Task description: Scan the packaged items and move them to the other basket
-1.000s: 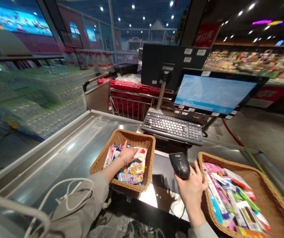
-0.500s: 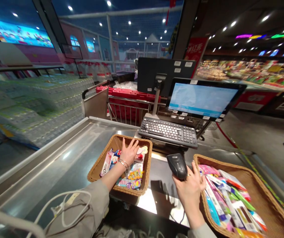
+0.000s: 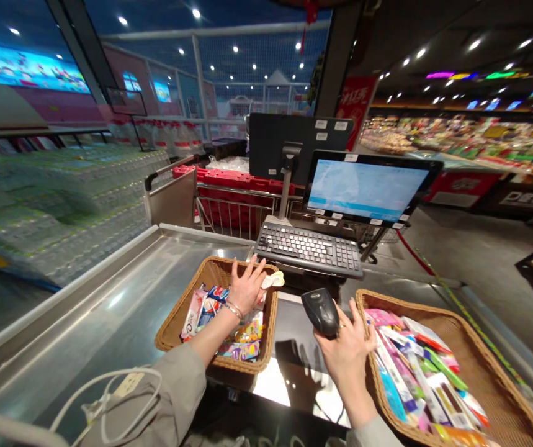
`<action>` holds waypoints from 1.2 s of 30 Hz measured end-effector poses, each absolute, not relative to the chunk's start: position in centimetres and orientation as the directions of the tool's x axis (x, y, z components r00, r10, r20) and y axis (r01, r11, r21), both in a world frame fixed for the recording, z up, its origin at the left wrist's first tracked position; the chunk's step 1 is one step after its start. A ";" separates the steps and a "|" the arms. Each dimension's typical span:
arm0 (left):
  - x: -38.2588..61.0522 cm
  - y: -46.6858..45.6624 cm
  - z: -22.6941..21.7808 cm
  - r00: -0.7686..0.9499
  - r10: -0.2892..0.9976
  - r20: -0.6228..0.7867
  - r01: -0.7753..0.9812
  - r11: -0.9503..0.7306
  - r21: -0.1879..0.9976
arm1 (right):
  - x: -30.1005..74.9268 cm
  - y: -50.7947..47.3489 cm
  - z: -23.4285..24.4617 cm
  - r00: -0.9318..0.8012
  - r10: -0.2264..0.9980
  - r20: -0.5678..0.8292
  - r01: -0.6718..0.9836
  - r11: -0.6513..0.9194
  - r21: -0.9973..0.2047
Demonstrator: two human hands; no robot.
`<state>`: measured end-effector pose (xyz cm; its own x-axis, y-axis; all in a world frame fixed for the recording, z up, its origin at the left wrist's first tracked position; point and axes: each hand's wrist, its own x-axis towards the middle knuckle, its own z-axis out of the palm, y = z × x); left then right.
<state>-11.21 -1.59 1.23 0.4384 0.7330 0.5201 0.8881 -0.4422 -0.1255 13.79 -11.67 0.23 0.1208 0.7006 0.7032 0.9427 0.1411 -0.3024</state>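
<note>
Packet point(image 3: 274, 279) looks light, probably slick; we'd pinch its edge. Our left hand point(image 3: 246, 290) holds it over the rim of the left wicker basket point(image 3: 172, 326); our right hand point(image 3: 344, 344), well apart, grips the barcode scanner point(image 3: 321, 311).

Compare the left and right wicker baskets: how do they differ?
The left basket lies fully within the picture; the right basket is cut off at the lower edge. The left hand hides part of the left basket; the right hand overlaps only the right basket's rim. Both are brown, woven and hold packaged goods.
</note>
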 end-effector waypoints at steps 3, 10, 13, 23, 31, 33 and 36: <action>-10.8 -1.7 1.3 0.435 0.717 0.545 0.887 -0.445 -0.121 | 13.6 -11.7 0.6 0.090 0.717 0.691 0.946 0.157 -0.285; -9.9 -1.8 1.5 0.441 0.686 0.579 0.876 -0.470 -0.111 | 13.5 -11.9 1.1 0.035 0.711 0.702 0.946 0.203 -0.253; -9.8 -1.8 1.6 0.441 0.678 0.588 0.873 -0.475 -0.108 | 13.5 -12.1 1.3 0.028 0.723 0.691 0.945 0.207 -0.254; -9.3 -1.8 1.5 0.453 0.662 0.597 0.864 -0.492 -0.110 | 13.5 -12.5 1.5 0.017 0.769 0.639 0.945 0.196 -0.262; -9.1 -1.9 1.7 0.451 0.667 0.592 0.862 -0.499 -0.095 | 13.5 -12.6 1.5 0.010 0.780 0.626 0.941 0.204 -0.269; -9.0 -2.0 1.8 0.452 0.671 0.588 0.862 -0.498 -0.095 | 13.4 -12.6 1.6 0.008 0.777 0.629 0.943 0.204 -0.264; -9.0 -2.0 1.9 0.452 0.672 0.586 0.863 -0.496 -0.096 | 13.4 -12.6 1.7 0.006 0.767 0.642 0.946 0.204 -0.252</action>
<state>-8.98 -1.95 1.90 0.4520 0.6723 0.5863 0.8628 -0.4964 -0.0960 13.39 -12.64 1.72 0.0055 0.7665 0.6422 0.9459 0.2043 -0.2520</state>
